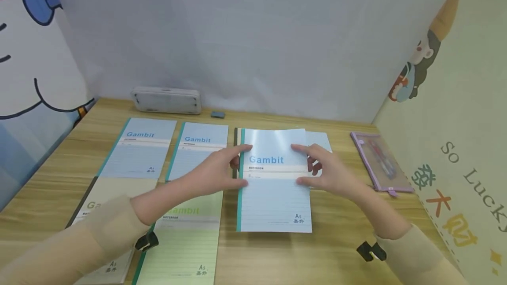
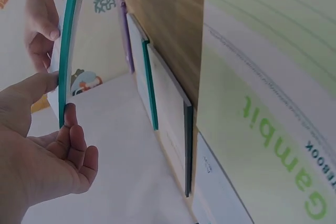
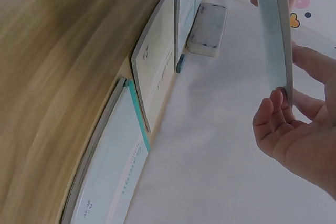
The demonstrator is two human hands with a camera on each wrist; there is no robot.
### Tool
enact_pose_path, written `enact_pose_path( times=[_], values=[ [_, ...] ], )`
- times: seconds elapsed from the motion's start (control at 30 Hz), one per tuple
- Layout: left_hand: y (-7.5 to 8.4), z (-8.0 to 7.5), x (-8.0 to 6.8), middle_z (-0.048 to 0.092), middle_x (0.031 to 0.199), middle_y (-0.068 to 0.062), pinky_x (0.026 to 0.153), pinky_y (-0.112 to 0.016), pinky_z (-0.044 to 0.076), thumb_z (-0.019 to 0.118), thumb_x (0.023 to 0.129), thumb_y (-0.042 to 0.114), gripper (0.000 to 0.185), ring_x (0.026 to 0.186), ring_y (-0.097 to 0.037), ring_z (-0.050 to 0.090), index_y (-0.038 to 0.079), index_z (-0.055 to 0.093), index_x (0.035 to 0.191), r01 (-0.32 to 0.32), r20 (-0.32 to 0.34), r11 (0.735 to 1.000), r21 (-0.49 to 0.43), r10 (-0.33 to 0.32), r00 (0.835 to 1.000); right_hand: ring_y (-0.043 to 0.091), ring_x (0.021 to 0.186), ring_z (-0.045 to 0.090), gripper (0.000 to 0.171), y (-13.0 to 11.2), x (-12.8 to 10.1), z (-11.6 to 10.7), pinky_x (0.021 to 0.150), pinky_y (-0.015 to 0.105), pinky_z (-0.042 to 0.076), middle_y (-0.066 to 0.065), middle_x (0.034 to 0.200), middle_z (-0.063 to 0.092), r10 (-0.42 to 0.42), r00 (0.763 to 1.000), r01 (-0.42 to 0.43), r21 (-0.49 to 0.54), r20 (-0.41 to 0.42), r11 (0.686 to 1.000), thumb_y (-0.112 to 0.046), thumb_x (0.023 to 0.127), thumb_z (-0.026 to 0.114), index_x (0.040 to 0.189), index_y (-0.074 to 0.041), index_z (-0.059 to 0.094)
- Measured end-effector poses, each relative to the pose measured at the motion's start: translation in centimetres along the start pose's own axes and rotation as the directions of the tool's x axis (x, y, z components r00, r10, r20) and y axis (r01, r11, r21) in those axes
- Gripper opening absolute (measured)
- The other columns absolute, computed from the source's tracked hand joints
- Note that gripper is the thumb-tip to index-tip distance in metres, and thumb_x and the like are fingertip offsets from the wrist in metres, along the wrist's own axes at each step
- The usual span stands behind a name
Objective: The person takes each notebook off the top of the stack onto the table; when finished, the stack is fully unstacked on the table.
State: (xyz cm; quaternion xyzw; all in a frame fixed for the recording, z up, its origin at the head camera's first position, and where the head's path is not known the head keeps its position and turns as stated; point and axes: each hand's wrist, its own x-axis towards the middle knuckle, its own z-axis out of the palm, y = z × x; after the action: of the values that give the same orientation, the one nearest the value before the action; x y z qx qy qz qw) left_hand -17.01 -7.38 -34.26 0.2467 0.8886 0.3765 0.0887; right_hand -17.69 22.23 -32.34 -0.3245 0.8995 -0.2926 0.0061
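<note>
A light blue Gambit notebook (image 1: 273,201) with a teal spine is held up off the table between both hands. At its spine side, my left hand (image 1: 215,173) pinches the edge, thumb in front and fingers curled behind. My right hand (image 1: 332,170) grips the opposite edge likewise, as the right wrist view also shows. Under the raised notebook, a dark-spined notebook (image 1: 236,137) and another blue notebook (image 1: 321,139) lie on the wooden table (image 1: 253,258), mostly covered in the head view. The left wrist view shows the held notebook's teal spine (image 2: 67,40) on edge.
To the left lie two blue notebooks, one (image 1: 138,157) above a cream notebook (image 1: 123,190), the other (image 1: 202,137) above a green notebook (image 1: 182,241). A white case (image 1: 166,100) and small blue-grey block (image 1: 217,114) sit at the back; a purple-edged pouch (image 1: 366,162) lies right.
</note>
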Motion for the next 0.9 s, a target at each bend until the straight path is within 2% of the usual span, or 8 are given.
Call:
enact_pose_path(
  times=[0.2,0.4,0.47,0.6,0.7,0.83,0.9],
  values=[
    [-1.2,1.6,-1.8,0.054,0.083,0.003,0.067,-0.029,0.041,0.08,0.075,0.026,0.081,0.077,-0.018,0.047,0.013,0.04,0.143,0.043,0.056,0.998,0.055,-0.046,0.997,0.015,0.078,0.046,0.076,-0.4,-1.0,2.3,0.069,0.028,0.046,0.002,0.084,0.048,0.084,0.988,-0.078,-0.054,0.129,0.996,-0.02,0.074,0.081,0.14,-0.008,0.044],
    [-2.3,3.6,-3.0,0.053,0.073,0.005,0.067,-0.031,0.034,0.082,0.073,0.031,0.081,0.068,-0.013,0.042,0.01,0.044,0.141,0.032,0.076,0.985,0.169,-0.045,0.996,0.017,0.081,0.047,0.083,-0.1,-2.2,4.9,0.068,0.024,0.041,0.002,0.09,0.053,0.178,0.958,-0.166,-0.07,0.227,0.984,-0.026,0.072,0.082,0.143,-0.012,0.041],
    [-2.6,4.3,-3.5,0.052,0.072,0.007,0.069,-0.031,0.034,0.082,0.072,0.033,0.082,0.068,-0.011,0.043,0.009,0.044,0.14,0.031,0.087,0.981,0.191,-0.048,0.995,0.017,0.083,0.048,0.083,0.2,-2.6,5.6,0.07,0.025,0.042,0.001,0.096,0.054,0.179,0.952,-0.165,-0.076,0.249,0.983,-0.027,0.072,0.082,0.143,-0.012,0.041],
    [-3.0,5.3,-4.3,0.05,0.072,0.008,0.07,-0.031,0.034,0.082,0.071,0.035,0.082,0.067,-0.009,0.044,0.007,0.045,0.139,0.038,0.123,0.981,0.191,-0.063,0.99,0.013,0.092,0.049,0.083,0.7,-3.4,6.9,0.082,0.028,0.045,0.002,0.119,0.057,0.163,0.945,-0.149,-0.071,0.283,0.986,-0.029,0.071,0.083,0.142,-0.011,0.043],
    [-3.1,5.8,-4.8,0.051,0.069,0.009,0.071,-0.032,0.03,0.082,0.07,0.035,0.082,0.065,-0.007,0.044,0.004,0.046,0.138,0.028,0.155,0.986,0.167,-0.054,0.986,0.01,0.092,0.05,0.082,1.1,-4.0,7.7,0.083,0.027,0.046,0.001,0.116,0.059,0.131,0.943,-0.124,-0.042,0.306,0.991,-0.029,0.07,0.083,0.14,-0.009,0.045],
    [-3.3,6.2,-5.0,0.051,0.064,0.011,0.073,-0.034,0.028,0.082,0.07,0.037,0.082,0.065,-0.007,0.043,0.003,0.048,0.136,0.026,0.191,0.986,0.162,-0.058,0.98,0.009,0.085,0.048,0.081,1.5,-4.5,8.3,0.077,0.023,0.044,-0.006,0.103,0.056,0.109,0.937,-0.107,-0.025,0.331,0.994,-0.033,0.071,0.082,0.139,-0.01,0.046],
    [-3.3,6.3,-5.0,0.05,0.062,0.011,0.074,-0.035,0.027,0.082,0.07,0.038,0.082,0.065,-0.008,0.043,0.004,0.048,0.137,0.036,0.203,0.985,0.168,-0.07,0.977,0.009,0.086,0.047,0.081,1.6,-4.7,8.5,0.077,0.023,0.044,-0.007,0.105,0.055,0.113,0.935,-0.112,-0.021,0.336,0.993,-0.035,0.071,0.082,0.139,-0.01,0.047]
  ],
)
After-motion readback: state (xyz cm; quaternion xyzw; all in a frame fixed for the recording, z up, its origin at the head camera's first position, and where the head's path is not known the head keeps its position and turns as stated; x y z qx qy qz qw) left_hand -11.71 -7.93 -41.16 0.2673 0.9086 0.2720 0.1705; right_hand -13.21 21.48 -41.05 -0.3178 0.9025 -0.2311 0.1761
